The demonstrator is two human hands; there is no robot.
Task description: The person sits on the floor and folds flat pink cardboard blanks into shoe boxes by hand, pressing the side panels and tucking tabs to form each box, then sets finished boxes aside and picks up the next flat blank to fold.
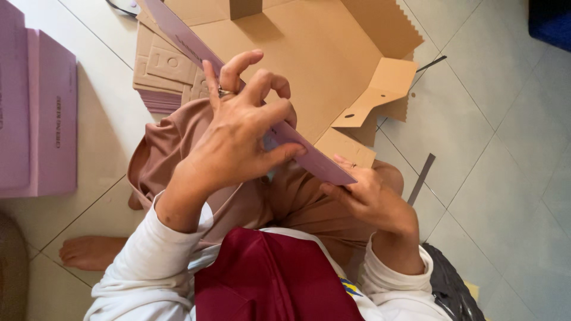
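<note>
Cardboard box blank (309,53), brown inside, lilac outside, resting across lap above tiled floor (505,148). Lilac side flap (309,156) pinched shut by left hand (238,139); right hand (369,199) clamped at its near corner. Best creased firmly along the score, edges aligned.

The unfolded box blank (309,53) is raw brown corrugated cardboard, matt and slightly fibrous inside, with a smooth lilac printed skin (309,157) on the flap pinched between both hands. The stack of flat blanks (163,74) shows the same dull board. The floor (511,148) is pale tile, faintly glossy. Sleeves (143,273) look like soft white cotton, and the ring (223,92) is probably metal.
</note>
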